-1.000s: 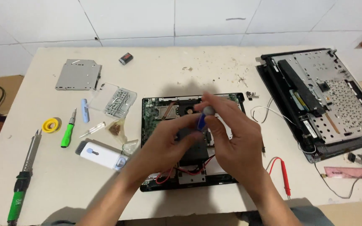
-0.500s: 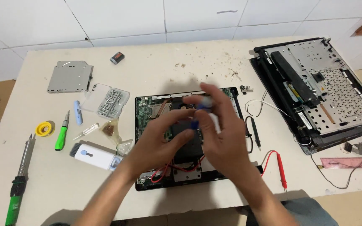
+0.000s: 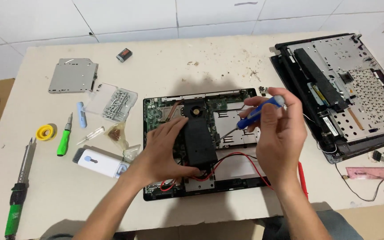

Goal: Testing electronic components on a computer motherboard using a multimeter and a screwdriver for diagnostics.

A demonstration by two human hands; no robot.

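Landmark: opened laptop base (image 3: 201,144), black frame w/ green board, flat on the table (image 3: 178,66) right in front of me.
My right hand (image 3: 278,133): fingers clamped round the blue screwdriver (image 3: 254,116), held above the base's right half.
Screwdriver axis: long axis runs diagonal; blue handle end up & to the right, near the base's far right corner; metal tip down & to the left, at the silver plate inside the base, just right of the black block (image 3: 199,142).
My left hand (image 3: 165,149): flat, fingers together, pressed on the base's left-centre; fingertips touching the black block's left edge. Not gripping anything.
Black block: long axis runs near-to-far, just below the round fan (image 3: 196,109).
Red wires (image 3: 227,160): loop over the base's near part, by the block.
Left of base: clear box of screws (image 3: 112,102), green-handled driver (image 3: 64,140), yellow tape roll (image 3: 46,132), white-blue tool (image 3: 101,162), metal drive (image 3: 73,75) further out.
Right of base: second laptop shell (image 3: 343,89), upside down, well apart.
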